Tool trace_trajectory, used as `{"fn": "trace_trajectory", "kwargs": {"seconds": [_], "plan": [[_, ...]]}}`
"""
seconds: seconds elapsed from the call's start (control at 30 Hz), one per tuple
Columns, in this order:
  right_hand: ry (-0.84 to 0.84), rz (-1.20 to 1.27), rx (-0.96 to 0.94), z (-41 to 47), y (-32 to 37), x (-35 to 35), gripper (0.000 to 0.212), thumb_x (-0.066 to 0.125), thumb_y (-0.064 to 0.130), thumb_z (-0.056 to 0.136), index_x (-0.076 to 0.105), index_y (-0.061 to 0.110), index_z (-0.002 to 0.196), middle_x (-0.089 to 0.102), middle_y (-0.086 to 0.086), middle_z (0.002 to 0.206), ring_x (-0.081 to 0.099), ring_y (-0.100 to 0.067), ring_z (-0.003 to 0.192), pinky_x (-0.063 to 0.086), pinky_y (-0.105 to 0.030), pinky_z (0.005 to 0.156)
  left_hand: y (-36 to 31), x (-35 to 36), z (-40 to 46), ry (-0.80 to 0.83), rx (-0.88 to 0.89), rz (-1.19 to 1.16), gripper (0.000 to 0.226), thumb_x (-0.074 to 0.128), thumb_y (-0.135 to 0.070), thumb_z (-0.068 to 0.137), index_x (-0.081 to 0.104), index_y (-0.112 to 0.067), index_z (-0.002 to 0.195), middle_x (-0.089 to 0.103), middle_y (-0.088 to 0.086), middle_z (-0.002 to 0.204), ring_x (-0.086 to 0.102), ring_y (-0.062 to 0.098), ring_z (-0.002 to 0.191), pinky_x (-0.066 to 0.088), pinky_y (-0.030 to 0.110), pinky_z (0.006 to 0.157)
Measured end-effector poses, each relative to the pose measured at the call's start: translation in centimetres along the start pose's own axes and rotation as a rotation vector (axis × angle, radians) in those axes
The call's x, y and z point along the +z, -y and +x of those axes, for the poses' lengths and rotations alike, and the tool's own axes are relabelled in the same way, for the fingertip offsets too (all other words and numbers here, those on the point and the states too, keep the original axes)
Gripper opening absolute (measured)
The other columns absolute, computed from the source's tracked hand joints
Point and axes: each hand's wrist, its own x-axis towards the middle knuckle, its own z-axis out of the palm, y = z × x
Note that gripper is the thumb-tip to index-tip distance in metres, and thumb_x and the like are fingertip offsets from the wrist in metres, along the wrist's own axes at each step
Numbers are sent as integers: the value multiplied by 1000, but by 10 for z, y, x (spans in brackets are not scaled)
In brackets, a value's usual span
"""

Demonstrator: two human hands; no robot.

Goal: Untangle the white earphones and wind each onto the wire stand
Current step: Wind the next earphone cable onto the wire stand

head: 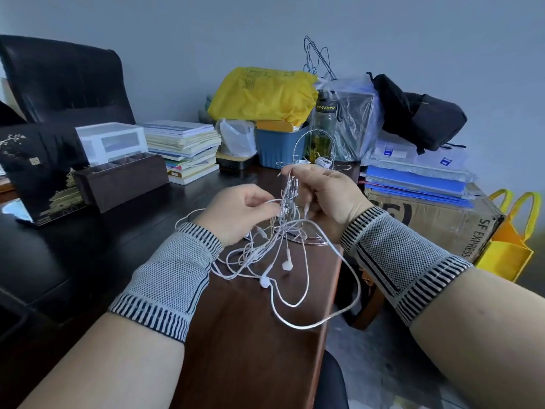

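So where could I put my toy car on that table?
Bare wood shows on the table near you, below the tangled white earphones. Dark tabletop left of the left hand is free too. The back is crowded: stacked books, blue bin, wire stand.

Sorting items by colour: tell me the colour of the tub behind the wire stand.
The tub is blue, best seen in the head view.

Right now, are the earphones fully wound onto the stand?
No, a tangle of earphones hangs loose between the left hand and right hand.
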Motion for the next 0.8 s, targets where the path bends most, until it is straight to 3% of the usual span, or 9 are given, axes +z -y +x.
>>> {"fn": "trace_trajectory", "kwargs": {"seconds": [0.07, 0.1, 0.2, 0.27, 0.37, 0.47, 0.63, 0.7, 0.8], "plan": [[-2, 34, 18, 1, 0, -1, 22, 47, 15, 99, 66, 13, 89, 38, 2, 41, 28, -10, 36, 23, -15, 37, -3, 0, -2, -14, 43, 90, 8, 67, -33, 88, 72, -26, 88, 72, -10, 84, 63, 3, 76, 48, 14, 69], [-13, 41, 22, 1, 0, -1, 23, 47, 16, 99, 66, 14, 88, 38, 2, 42, 28, -9, 35, 23, -16, 37, -2, 0, -2, -35, 49, 113, 10, 66, -34, 88, 72, -27, 85, 71, -9, 81, 63, 6, 74, 48, 14, 66], [-51, 90, 51, 0, 1, -5, 24, 46, 18, 99, 65, 15, 84, 39, 3, 43, 29, -8, 35, 23, -17, 35, 0, -3, -3, -56, 46, -69, 14, 70, -41, 82, 74, -28, 79, 74, -4, 85, 69, 16, 88, 57, 33, 78], [-63, 117, 66, -3, 2, -6, 24, 46, 18, 99, 64, 15, 83, 38, 4, 43, 28, -7, 36, 24, -17, 35, -2, -2, -4, -34, 69, -166, 7, 72, -35, 84, 74, -29, 83, 74, -7, 80, 70, 10, 82, 54, 28, 71], [-66, 146, 83, -4, 2, -6, 23, 47, 18, 98, 62, 14, 81, 36, 4, 45, 26, -8, 40, 22, -18, 37, -5, 3, -5, 1, 133, -131, 6, 68, -26, 89, 72, -26, 93, 64, -21, 57, 57, -5, 55, 43, 10, 57], [-73, 190, 104, -4, 3, -5, 23, 48, 18, 97, 61, 13, 78, 36, 4, 45, 23, -9, 44, 22, -18, 39, -5, 8, -5, -29, 132, -73, 8, 68, -28, 89, 74, -27, 94, 63, -27, 61, 55, -13, 60, 38, 5, 57], [-79, 307, 134, -5, 4, -11, 29, 41, 15, 93, 52, 13, 67, 35, 3, 46, 23, -8, 43, 20, -19, 41, -4, 11, -3, -105, 81, -31, 17, 67, -30, 89, 75, -17, 81, 58, -17, 53, 48, -5, 49, 39, 21, 60], [-102, 335, 144, -5, 4, -18, 27, 39, 14, 90, 49, 15, 65, 35, 4, 46, 23, -9, 42, 20, -20, 42, -2, 7, -2, -163, 37, -138, 22, 63, -25, 92, 72, -13, 75, 53, -17, 45, 45, -4, 41, 34, 24, 57], [-160, 358, 157, -5, 4, -26, 23, 39, 16, 85, 47, 16, 63, 36, 4, 46, 24, -9, 42, 22, -19, 42, 6, -2, 5, -319, -96, -338, 33, 58, -22, 95, 65, -16, 63, 65, -9, 59, 44, -1, 41, 32, 26, 54]]}}
